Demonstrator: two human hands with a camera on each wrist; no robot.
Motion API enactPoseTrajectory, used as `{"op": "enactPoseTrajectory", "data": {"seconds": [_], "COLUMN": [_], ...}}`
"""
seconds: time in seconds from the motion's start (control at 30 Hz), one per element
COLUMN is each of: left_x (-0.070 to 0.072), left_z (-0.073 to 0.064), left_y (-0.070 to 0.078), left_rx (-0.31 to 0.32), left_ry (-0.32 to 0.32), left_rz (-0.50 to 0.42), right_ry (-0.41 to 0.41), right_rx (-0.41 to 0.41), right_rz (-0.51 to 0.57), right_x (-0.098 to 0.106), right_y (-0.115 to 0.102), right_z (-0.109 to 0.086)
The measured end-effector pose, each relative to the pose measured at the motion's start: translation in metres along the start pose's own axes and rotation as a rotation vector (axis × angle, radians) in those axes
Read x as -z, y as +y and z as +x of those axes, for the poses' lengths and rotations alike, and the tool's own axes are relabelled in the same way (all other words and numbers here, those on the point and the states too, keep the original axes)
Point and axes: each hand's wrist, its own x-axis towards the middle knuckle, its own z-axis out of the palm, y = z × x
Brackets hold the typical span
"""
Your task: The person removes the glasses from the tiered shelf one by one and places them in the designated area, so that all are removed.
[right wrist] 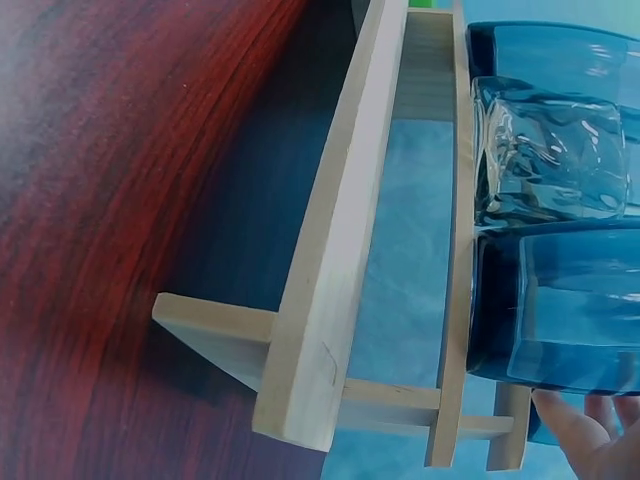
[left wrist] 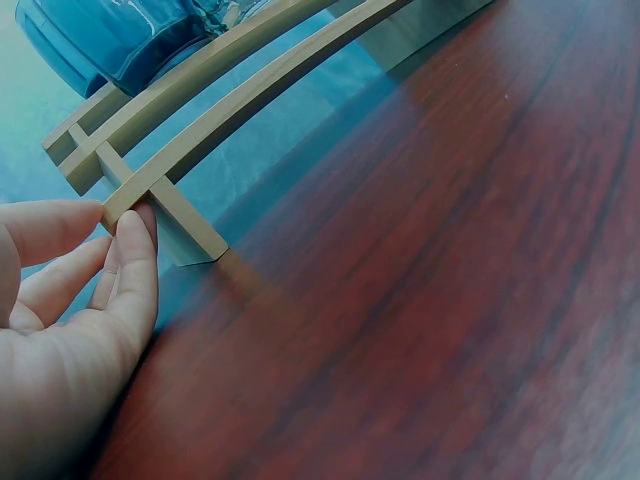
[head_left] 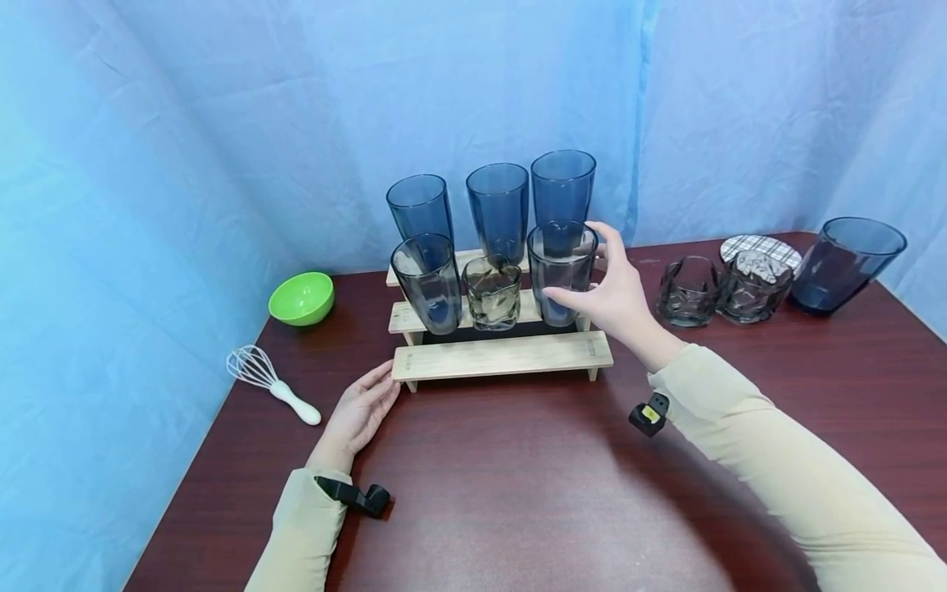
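A three-tier wooden rack (head_left: 503,356) stands on the table. My left hand (head_left: 362,413) pinches the left end of its lowest shelf; thumb and forefinger meet that corner in the left wrist view. My right hand (head_left: 620,298) holds a tall tinted glass (head_left: 560,275) at the middle tier's right end, thumb in front and fingers at the far side. On that same tier are a short wavy glass (head_left: 491,294) in the centre and another tall glass (head_left: 429,288) at left. Along the top tier stand three tall blue glasses (head_left: 497,205). The lowest shelf is bare.
Left of the rack lie a green bowl (head_left: 302,299) and a white whisk (head_left: 274,385). At right are two short dark glasses (head_left: 688,296), a checked round mat (head_left: 769,245) and a tall dark blue glass (head_left: 843,267). Blue curtains (head_left: 473,82) hang behind the table.
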Motion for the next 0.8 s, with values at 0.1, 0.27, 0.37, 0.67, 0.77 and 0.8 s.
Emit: {"op": "enactPoseTrajectory", "data": {"seconds": [0.1, 0.27, 0.37, 0.67, 0.77, 0.8], "left_x": [0.001, 0.000, 0.000, 0.000, -0.001, -0.001], "left_z": [0.000, -0.001, -0.002, 0.000, 0.000, 0.000], "left_y": [0.000, -0.002, -0.002, -0.001, -0.001, -0.001], "left_rx": [0.001, 0.008, 0.009, 0.005, 0.005, 0.005], "left_ry": [0.000, 0.014, 0.021, 0.039, 0.039, 0.039], "left_rz": [-0.002, -0.007, -0.007, -0.004, -0.003, -0.004], "right_ry": [0.008, 0.012, 0.008, 0.033, 0.056, 0.060], "right_rx": [0.014, 0.024, 0.022, 0.054, 0.061, 0.067], "right_rz": [0.011, 0.023, 0.022, 0.057, 0.075, 0.083], "right_x": [0.000, 0.002, 0.003, 0.012, 0.014, 0.015], "right_y": [0.001, 0.002, 0.002, 0.001, 0.002, 0.003], "right_z": [-0.003, -0.009, -0.012, -0.023, -0.028, -0.029]}}
